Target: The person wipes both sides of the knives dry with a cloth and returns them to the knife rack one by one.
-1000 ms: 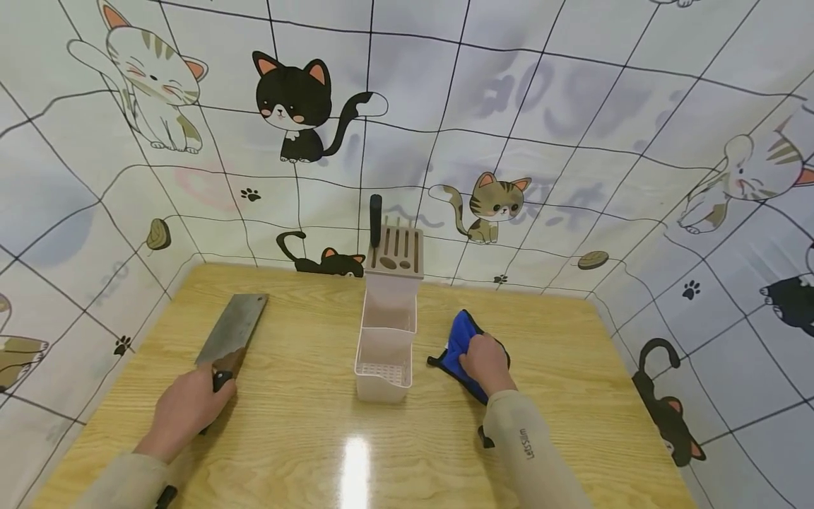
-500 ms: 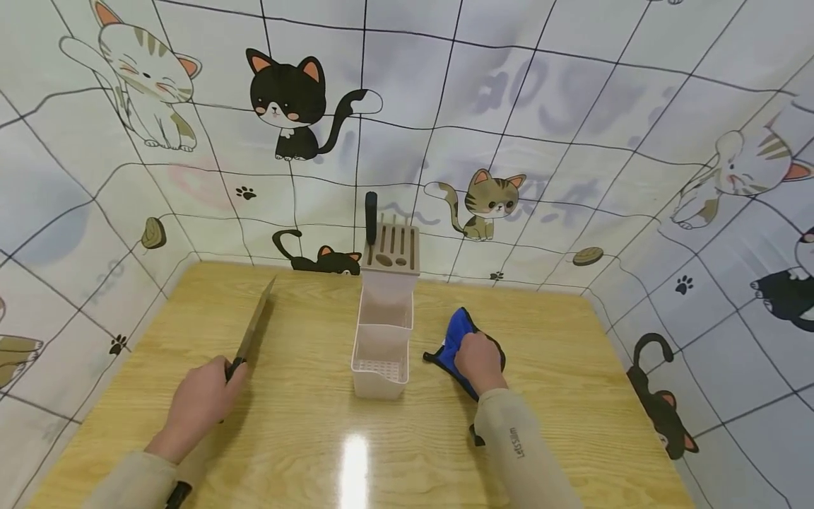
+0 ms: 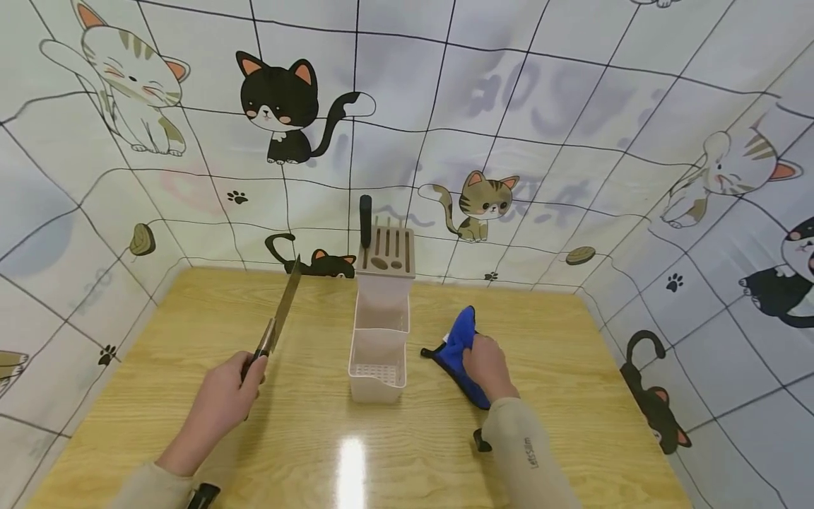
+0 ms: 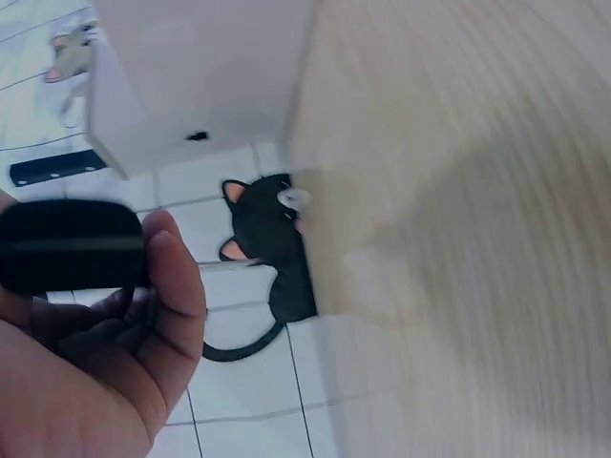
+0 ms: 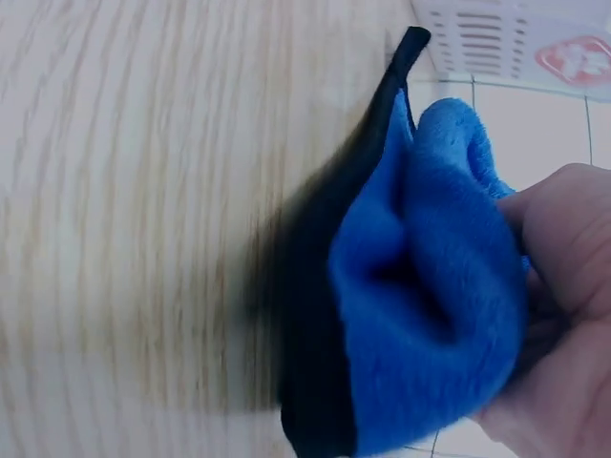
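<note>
My left hand (image 3: 219, 399) grips the black handle of a cleaver (image 3: 287, 304) left of the middle of the table. Its blade stands on edge, angled up toward the back wall, so only a thin strip shows in the head view. In the left wrist view, the end of the cleaver's handle (image 4: 72, 246) sticks out of the curled fingers. Over on the right, my right hand (image 3: 490, 364) holds a bunched blue cloth (image 3: 459, 346) with black edging. The right wrist view shows the blue cloth (image 5: 430, 286) folded between thumb and fingers, just above the wood.
Between the hands stands a pale knife and utensil holder (image 3: 376, 390) with a brown slotted top. A black-handled tool (image 3: 365, 220) is upright in its left slot. The wooden table (image 3: 305, 452) meets cat-printed walls (image 3: 407, 141) at the back and sides.
My left hand has lifted the cleaver and moved it right, turning the blade from flat-facing to edge-on. My right hand with the cloth has stayed almost in place.
</note>
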{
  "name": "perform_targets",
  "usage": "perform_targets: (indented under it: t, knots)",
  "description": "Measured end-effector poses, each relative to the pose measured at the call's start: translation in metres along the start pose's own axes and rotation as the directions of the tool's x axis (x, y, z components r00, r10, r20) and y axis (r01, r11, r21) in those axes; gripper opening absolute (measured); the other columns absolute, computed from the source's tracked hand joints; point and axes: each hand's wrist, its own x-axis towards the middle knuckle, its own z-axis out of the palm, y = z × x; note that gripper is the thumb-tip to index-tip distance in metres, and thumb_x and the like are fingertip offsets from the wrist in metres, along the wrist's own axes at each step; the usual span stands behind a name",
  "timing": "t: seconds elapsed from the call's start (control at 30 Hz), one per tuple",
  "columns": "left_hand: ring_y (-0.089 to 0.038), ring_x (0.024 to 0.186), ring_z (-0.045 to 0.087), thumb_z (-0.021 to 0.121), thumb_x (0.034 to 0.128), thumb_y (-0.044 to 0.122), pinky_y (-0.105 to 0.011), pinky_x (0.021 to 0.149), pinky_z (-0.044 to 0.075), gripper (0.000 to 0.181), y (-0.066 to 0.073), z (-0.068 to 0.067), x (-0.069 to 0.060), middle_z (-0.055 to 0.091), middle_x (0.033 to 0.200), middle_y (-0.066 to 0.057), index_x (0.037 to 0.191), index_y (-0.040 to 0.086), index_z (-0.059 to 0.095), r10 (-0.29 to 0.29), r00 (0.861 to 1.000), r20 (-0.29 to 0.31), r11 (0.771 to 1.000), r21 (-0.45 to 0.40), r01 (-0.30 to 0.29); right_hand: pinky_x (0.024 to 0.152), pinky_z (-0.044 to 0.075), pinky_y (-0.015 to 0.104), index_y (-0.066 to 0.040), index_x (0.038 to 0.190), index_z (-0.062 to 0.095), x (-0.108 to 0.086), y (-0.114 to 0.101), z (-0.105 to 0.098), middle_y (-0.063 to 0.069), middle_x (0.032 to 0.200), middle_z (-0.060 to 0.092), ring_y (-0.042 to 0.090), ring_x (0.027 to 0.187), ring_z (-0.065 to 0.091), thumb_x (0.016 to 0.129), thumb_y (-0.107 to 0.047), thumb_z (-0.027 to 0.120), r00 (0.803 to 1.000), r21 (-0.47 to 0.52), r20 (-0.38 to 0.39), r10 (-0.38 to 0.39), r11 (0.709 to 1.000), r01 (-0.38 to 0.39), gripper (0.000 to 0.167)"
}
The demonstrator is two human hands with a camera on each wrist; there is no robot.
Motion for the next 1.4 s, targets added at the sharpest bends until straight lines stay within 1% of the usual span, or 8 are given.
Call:
perform_targets:
  t: [0.13,0.3,0.53,0.7,0.8,1.0,1.2,1.4]
  knots:
    - [-0.012,0.052,0.048,0.044,0.1126,0.025,-0.028,0.047,0.041,0.035,0.01,0.001,-0.007,0.057,0.069,-0.002,0.094,0.0,0.06,0.016,0.999,-0.039,1.0,0.003,-0.016,0.069,0.052,0.045,0.002,0.084,0.059,-0.006,0.0,-0.006,0.017,0.081,0.063,0.03,0.074,0.061,0.099,-0.007,0.058,0.998,0.152,-0.064,-0.001,0.988,0.01,0.017]
    - [-0.009,0.05,0.044,0.046,0.1118,0.022,-0.027,0.046,0.038,0.032,0.021,0.004,-0.014,0.053,0.066,0.0,0.091,0.002,0.06,0.042,0.995,-0.088,0.999,-0.008,-0.043,0.086,0.056,0.056,0.012,0.115,0.064,-0.012,-0.006,-0.007,0.029,0.109,0.07,0.043,0.1,0.069,0.098,-0.008,0.061,0.986,0.252,-0.167,-0.021,0.966,0.064,0.026]
    - [-0.006,0.049,0.044,0.047,0.1113,0.022,-0.027,0.044,0.039,0.031,0.037,0.005,-0.017,0.055,0.067,0.001,0.094,0.001,0.063,0.109,0.985,-0.136,0.992,-0.043,-0.116,0.082,0.057,0.056,0.011,0.109,0.066,-0.018,-0.027,-0.017,0.028,0.103,0.071,0.042,0.094,0.07,0.095,-0.001,0.063,0.953,0.316,-0.289,-0.095,0.93,0.189,0.018]
    - [-0.005,0.048,0.043,0.049,0.1103,0.019,-0.027,0.042,0.039,0.029,0.048,0.004,-0.018,0.055,0.065,0.002,0.092,0.002,0.063,0.155,0.971,-0.182,0.984,-0.063,-0.169,0.082,0.058,0.057,0.009,0.113,0.068,-0.023,-0.043,-0.028,0.028,0.106,0.073,0.043,0.094,0.073,0.095,-0.002,0.064,0.936,0.348,-0.336,-0.108,0.909,0.23,0.022]
    - [-0.003,0.048,0.043,0.052,0.109,0.017,-0.027,0.042,0.039,0.027,0.055,0.004,-0.02,0.053,0.063,0.006,0.088,0.005,0.063,0.19,0.959,-0.211,0.974,-0.08,-0.211,0.086,0.057,0.058,0.006,0.12,0.069,-0.025,-0.051,-0.036,0.028,0.112,0.072,0.044,0.1,0.072,0.094,-0.002,0.066,0.918,0.352,-0.377,-0.122,0.898,0.264,0.027]
    - [-0.003,0.05,0.044,0.054,0.108,0.014,-0.027,0.044,0.04,0.024,0.071,0.009,-0.02,0.054,0.065,0.006,0.087,0.008,0.063,0.234,0.945,-0.228,0.952,-0.142,-0.27,0.094,0.054,0.059,0.005,0.136,0.064,-0.027,-0.064,-0.053,0.029,0.125,0.068,0.046,0.113,0.067,0.092,0.002,0.068,0.865,0.393,-0.469,-0.181,0.834,0.388,0.044]
    - [-0.006,0.051,0.047,0.053,0.1091,0.017,-0.028,0.045,0.042,0.025,0.087,0.015,-0.013,0.054,0.067,0.006,0.087,0.01,0.063,0.233,0.953,-0.196,0.93,-0.24,-0.276,0.09,0.056,0.059,0.004,0.129,0.069,-0.029,-0.078,-0.067,0.026,0.119,0.071,0.044,0.107,0.071,0.09,0.003,0.069,0.825,0.395,-0.528,-0.202,0.802,0.449,0.039]
    - [-0.01,0.054,0.051,0.05,0.1104,0.019,-0.029,0.046,0.043,0.03,0.098,0.021,-0.006,0.056,0.067,0.0,0.086,0.006,0.063,0.195,0.971,-0.14,0.898,-0.373,-0.234,0.088,0.056,0.059,0.002,0.128,0.07,-0.031,-0.092,-0.076,0.024,0.117,0.073,0.043,0.104,0.072,0.089,0.003,0.068,0.797,0.409,-0.569,-0.202,0.771,0.488,0.039]
